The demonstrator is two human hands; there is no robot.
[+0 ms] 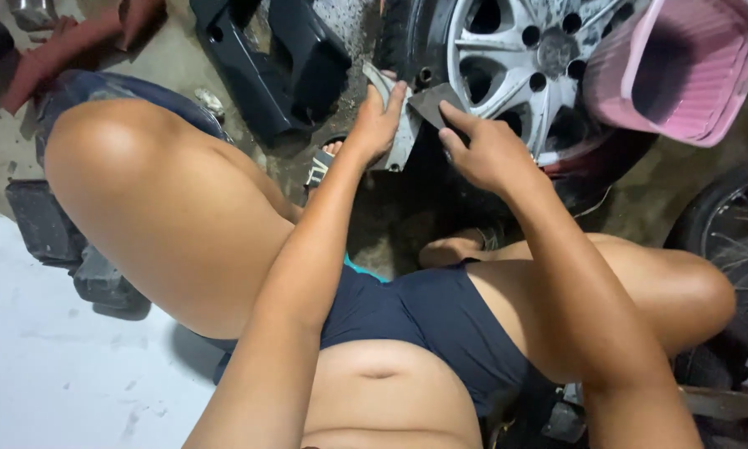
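- We see the left hand [377, 125] reaching forward with the arm stretched out, its fingers closed around a grey, folded sheet of sandpaper [400, 125].
- The right hand [483, 150] grips the sheet's dark right corner between thumb and fingertips, wrist bent down.
- The sheet sits against the lower left edge of the silver, multi-spoke alloy wheel [528, 62], just beside its black rubber tyre [403, 37].
- A pink plastic basket [690, 75] crowds the wheel's right side; black plastic panels [282, 58] lie close on the left.
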